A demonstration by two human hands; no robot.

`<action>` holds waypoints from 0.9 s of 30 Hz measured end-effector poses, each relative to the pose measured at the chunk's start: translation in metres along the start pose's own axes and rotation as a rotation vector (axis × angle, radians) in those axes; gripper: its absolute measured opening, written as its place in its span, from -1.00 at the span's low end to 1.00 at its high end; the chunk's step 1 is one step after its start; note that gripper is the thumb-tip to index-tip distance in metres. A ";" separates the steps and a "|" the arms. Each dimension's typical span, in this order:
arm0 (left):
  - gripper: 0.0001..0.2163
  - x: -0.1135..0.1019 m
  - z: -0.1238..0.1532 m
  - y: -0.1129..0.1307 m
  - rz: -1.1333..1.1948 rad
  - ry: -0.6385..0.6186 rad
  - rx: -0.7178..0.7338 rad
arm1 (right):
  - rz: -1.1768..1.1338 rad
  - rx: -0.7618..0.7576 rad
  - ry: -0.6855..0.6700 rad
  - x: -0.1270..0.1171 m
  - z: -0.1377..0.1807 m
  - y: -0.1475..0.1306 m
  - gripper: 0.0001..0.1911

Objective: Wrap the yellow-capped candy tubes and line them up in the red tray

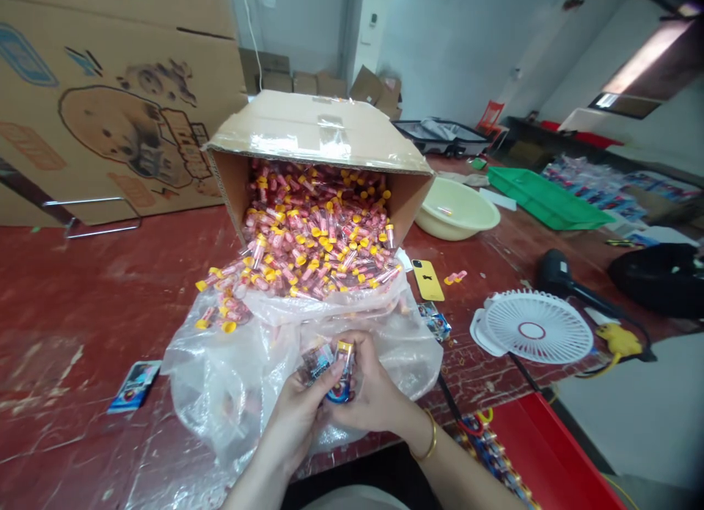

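Over the clear plastic bag (220, 392), my two hands are close together near the table's front edge. My left hand (300, 411) is closed around small printed cards or sleeves (319, 362), its thumb pressing toward the middle. A small clear tube with a yellow cap (345, 352) stands upright between the hands, with a blue printed piece at its lower end. My right hand (377, 389) wraps round that tube from the right; its fingers are partly hidden. Just beyond, a tipped cardboard box (324, 132) spills many pink-filled, yellow-capped tubes (308, 238) onto the bag.
A yellow phone (427, 279) and printed packets (434, 321) lie right of the bag. Farther right are a white fan (533, 326), a cream basin (459, 209) and a green tray (544, 194). One blue packet (135, 385) lies left. A red bin (550, 451) stands lower right.
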State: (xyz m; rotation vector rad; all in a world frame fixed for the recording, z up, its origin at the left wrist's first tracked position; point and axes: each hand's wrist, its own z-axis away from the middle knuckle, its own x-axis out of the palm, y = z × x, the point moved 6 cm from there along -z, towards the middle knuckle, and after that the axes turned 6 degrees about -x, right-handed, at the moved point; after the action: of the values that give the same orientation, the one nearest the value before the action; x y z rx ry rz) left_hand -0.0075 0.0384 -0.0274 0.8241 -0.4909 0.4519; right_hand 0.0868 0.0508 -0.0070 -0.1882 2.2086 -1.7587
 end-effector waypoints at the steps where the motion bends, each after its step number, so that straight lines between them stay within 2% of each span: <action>1: -0.67 0.001 0.000 0.000 -0.003 -0.001 -0.003 | 0.004 -0.005 0.007 0.000 0.001 0.000 -0.33; 10: -0.70 0.003 -0.001 -0.003 0.006 -0.007 -0.003 | 0.041 -0.076 0.021 -0.005 0.002 -0.004 -0.35; 16: -0.63 0.003 -0.001 -0.005 0.015 0.013 0.008 | 0.046 -0.121 0.026 -0.006 0.003 -0.003 -0.35; 20: -0.65 0.004 -0.003 -0.007 -0.016 0.031 0.002 | 0.160 -0.159 0.090 -0.014 0.002 -0.013 -0.37; 22: -0.74 0.002 -0.005 -0.011 -0.038 0.087 -0.035 | 0.242 -0.193 0.175 -0.028 0.010 -0.021 -0.35; 24: -0.85 -0.004 -0.009 -0.017 -0.075 0.194 -0.084 | 0.311 -0.205 0.286 -0.054 0.029 -0.022 -0.31; 27: -0.77 -0.004 -0.020 -0.024 -0.201 0.231 -0.120 | 0.475 -0.085 0.542 -0.117 0.092 -0.001 -0.33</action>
State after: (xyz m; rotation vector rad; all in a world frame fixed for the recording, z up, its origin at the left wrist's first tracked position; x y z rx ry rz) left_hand 0.0075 0.0385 -0.0550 0.6874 -0.2164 0.3234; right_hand 0.2265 -0.0005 -0.0056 0.8191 2.4000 -1.5650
